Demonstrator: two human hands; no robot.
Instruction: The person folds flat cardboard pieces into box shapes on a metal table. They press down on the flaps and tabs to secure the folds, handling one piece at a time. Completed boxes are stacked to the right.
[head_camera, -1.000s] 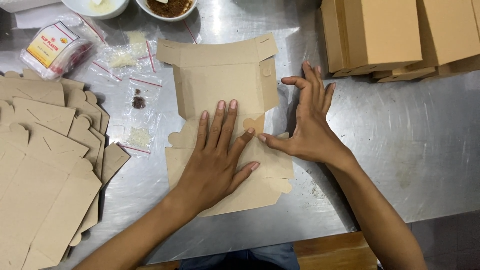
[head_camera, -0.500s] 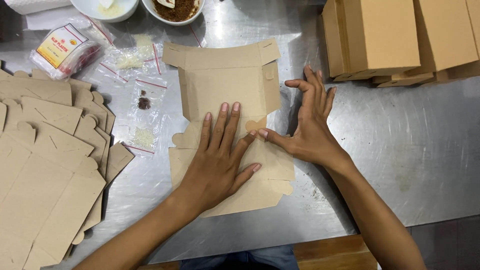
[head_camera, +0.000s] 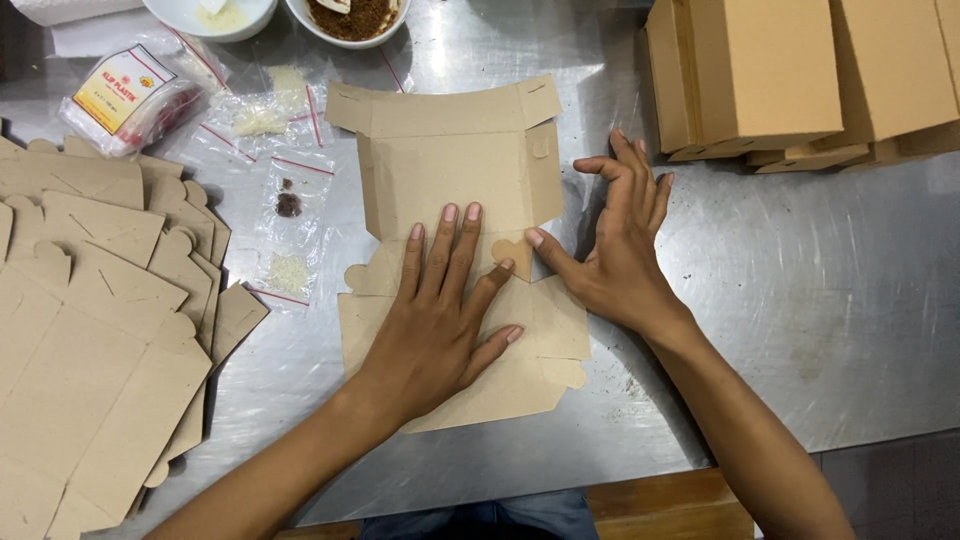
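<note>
Two bare hands work at mid-frame in the head view. The left hand (head_camera: 440, 320) lies flat, fingers spread, pressing down the flat brown die-cut cardboard box blank (head_camera: 450, 170) on the steel table (head_camera: 820, 300). The right hand (head_camera: 620, 250) rests open beside it, its thumb touching a small rounded tab at the blank's fold. The blank is unfolded, perhaps only creased. A stack of flat brown blanks (head_camera: 90, 340) waits at lower left; folded brown cardboard boxes (head_camera: 760, 70) stand at upper right. Small clear zip bags (head_camera: 285, 200) lie at upper left.
</note>
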